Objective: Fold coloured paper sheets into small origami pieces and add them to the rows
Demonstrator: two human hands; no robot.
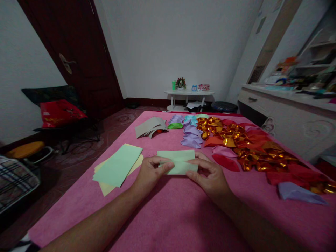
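Observation:
A pale green sheet of paper [180, 158], folded into a strip, lies on the pink tablecloth [168, 213] in front of me. My left hand [150, 172] pinches its near left edge with thumb and fingers. Its near right edge sits between the curled fingers of my right hand [210, 175]. Both hands rest on the cloth and press the paper flat along a fold.
A stack of green and yellow sheets [118, 168] lies to the left. Grey folded papers [151, 126] sit further back. Purple, teal, pink, red and gold foil folded pieces [236, 143] spread over the right side. A white cabinet [288, 119] stands at the right, a small white table [187, 93] by the far wall.

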